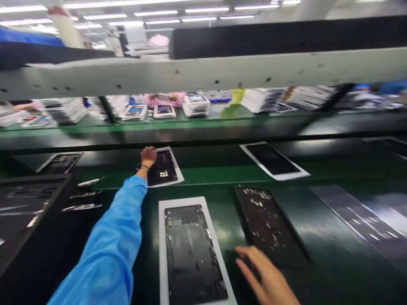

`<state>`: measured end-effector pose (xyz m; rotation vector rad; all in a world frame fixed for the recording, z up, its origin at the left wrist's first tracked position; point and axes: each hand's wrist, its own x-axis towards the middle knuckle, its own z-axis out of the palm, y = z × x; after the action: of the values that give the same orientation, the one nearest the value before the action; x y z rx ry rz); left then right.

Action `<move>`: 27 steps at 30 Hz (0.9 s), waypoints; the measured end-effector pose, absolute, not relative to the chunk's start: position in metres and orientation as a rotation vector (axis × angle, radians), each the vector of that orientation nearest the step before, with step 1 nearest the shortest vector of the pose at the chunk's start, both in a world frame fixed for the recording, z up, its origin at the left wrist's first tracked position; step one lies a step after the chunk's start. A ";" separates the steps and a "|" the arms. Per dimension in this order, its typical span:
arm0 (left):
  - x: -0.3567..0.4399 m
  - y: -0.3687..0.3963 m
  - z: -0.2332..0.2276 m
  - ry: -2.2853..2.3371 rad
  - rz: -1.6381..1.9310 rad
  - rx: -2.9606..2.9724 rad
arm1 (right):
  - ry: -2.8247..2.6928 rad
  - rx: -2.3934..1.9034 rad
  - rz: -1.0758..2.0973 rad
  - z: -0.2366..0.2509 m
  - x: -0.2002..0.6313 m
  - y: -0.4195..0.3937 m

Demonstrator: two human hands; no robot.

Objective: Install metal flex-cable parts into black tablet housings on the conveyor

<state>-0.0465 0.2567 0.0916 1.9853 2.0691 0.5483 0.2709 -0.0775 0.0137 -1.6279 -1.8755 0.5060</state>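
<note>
My left hand [149, 156], in a blue sleeve [111, 237], reaches far forward. Its fingers are curled at the upper left edge of a black tablet-like panel [165, 163] with a white border; the fingertips are hidden. Closer to me lies a larger black panel [193, 250] in a white surround, with small parts along its edges. My right hand [265, 275] is low on the right, thumb and forefinger apart, with a dark gap between them. Just beyond it rests a dark tray [263, 220] scattered with small shiny parts.
A black foam-like tray [34, 220] stands at left, with thin strips [82, 207] beside it. Another white-edged panel [273, 159] lies at back right on the green surface [210, 169]. A beam [203, 74] crosses above. Stacks of white-framed pieces [195, 105] fill the far shelf.
</note>
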 end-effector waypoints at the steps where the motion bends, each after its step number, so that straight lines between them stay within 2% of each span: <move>1: -0.042 0.249 0.096 2.032 0.559 1.981 | -1.847 -1.638 0.475 0.024 0.285 -0.070; 5: -0.034 0.178 0.123 1.806 0.641 2.022 | -1.755 -1.768 0.357 0.046 0.343 -0.043; 9: -0.041 0.041 0.137 1.719 1.028 1.945 | -1.800 -1.839 0.367 0.035 0.368 -0.024; 11: -0.048 -0.028 0.120 1.872 1.182 1.802 | -1.839 -1.864 0.382 0.030 0.370 -0.017; 15: -0.078 -0.117 0.054 2.173 1.039 1.706 | -1.879 -1.950 0.425 0.034 0.366 -0.018; 18: -0.099 -0.149 0.013 2.421 0.899 1.808 | -1.904 -1.981 0.534 0.034 0.359 -0.027; 21: -0.107 -0.168 -0.008 2.532 0.780 1.876 | -1.883 -1.985 0.576 0.027 0.352 -0.033; 24: -0.105 -0.171 -0.015 2.589 0.750 1.845 | -1.843 -1.989 0.618 0.019 0.349 -0.030; 27: -0.099 -0.145 -0.004 2.539 0.865 1.785 | -1.764 -2.035 0.634 0.023 0.351 -0.027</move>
<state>-0.0987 -0.1449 -0.0042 1.7850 2.5393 0.8653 0.3505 -0.0269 0.0225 -2.0349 -1.7638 0.6336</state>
